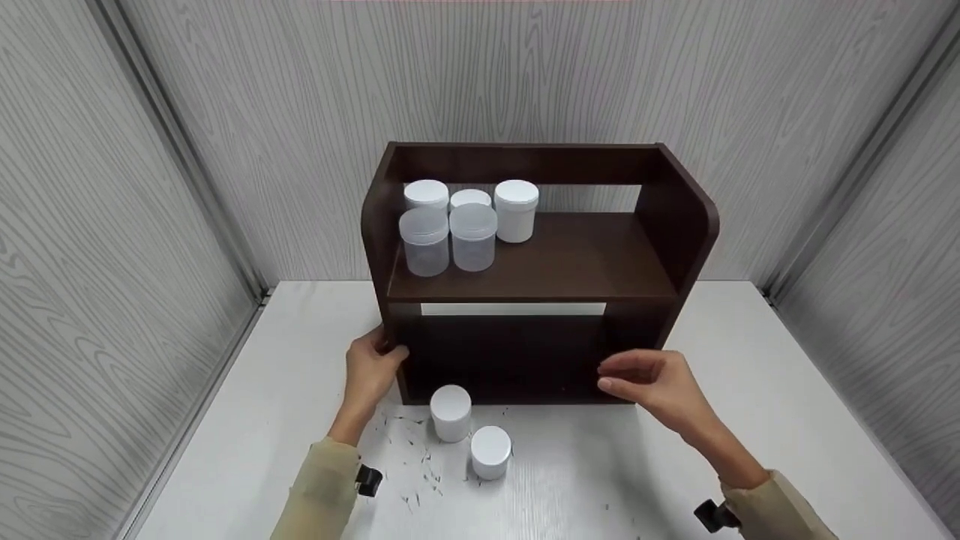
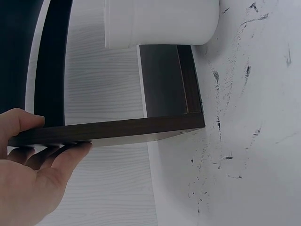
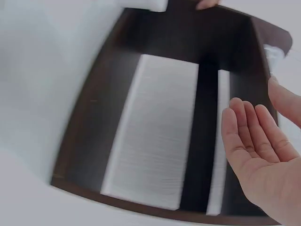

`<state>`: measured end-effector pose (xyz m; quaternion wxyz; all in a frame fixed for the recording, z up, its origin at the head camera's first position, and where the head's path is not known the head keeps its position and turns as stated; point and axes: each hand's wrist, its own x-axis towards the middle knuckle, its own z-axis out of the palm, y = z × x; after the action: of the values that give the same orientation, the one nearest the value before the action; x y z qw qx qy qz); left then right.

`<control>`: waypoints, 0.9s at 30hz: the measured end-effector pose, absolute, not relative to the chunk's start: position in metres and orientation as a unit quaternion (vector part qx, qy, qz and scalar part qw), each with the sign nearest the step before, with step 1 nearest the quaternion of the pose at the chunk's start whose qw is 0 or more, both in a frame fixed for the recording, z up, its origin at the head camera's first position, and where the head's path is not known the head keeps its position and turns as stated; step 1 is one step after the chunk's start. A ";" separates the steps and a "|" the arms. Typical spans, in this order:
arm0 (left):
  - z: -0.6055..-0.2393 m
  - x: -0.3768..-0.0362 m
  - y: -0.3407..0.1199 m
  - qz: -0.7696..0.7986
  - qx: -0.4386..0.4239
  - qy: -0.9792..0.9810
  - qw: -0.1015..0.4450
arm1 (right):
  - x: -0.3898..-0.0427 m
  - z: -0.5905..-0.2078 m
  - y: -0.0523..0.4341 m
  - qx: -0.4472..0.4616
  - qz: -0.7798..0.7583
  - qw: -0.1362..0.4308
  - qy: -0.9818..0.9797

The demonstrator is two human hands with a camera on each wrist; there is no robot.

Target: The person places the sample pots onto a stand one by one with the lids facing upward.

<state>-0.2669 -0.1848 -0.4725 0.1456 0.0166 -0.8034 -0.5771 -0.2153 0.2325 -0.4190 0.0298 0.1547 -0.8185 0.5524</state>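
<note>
Two white jars [image 1: 471,433] stand nearest on the worktop [image 1: 750,420], just before the dark shelf unit [image 1: 525,255]. Left hand [image 1: 371,367] grips the unit's left side panel, thumb over its edge; right hand [image 1: 652,386] hangs open beside the right panel, apparently not touching. Judged step: steadying or shifting the unit; the right hand needs a grip first, and the front jars and five jars [image 1: 465,221] on the upper shelf could topple.

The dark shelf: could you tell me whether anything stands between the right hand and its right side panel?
Nothing visible does. The right hand hovers open just before the shelf, with only bare table below; the two white jars stand further left.
</note>
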 end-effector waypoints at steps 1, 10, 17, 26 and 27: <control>-0.472 -0.267 -0.185 -0.577 0.018 -0.803 0.145 | -0.214 -0.425 0.235 0.155 0.554 0.027 -0.818; -0.472 -0.267 -0.186 -0.584 0.011 -0.799 0.145 | -0.204 -0.465 0.244 0.169 0.555 0.005 -0.814; -0.472 -0.265 -0.185 -0.582 0.012 -0.800 0.145 | -0.194 -0.493 0.223 0.195 0.560 -0.032 -0.805; -0.471 -0.267 -0.184 -0.585 0.018 -0.797 0.148 | -0.192 -0.513 0.176 0.233 0.543 -0.045 -0.806; -0.472 -0.267 -0.183 -0.583 0.017 -0.798 0.149 | -0.193 -0.516 0.172 0.235 0.536 -0.048 -0.809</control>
<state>-0.2671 -0.1833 -0.4720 0.1489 0.0175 -0.7983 -0.5833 -0.1926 0.1716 -0.5157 -0.0484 0.2355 -0.8093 0.5359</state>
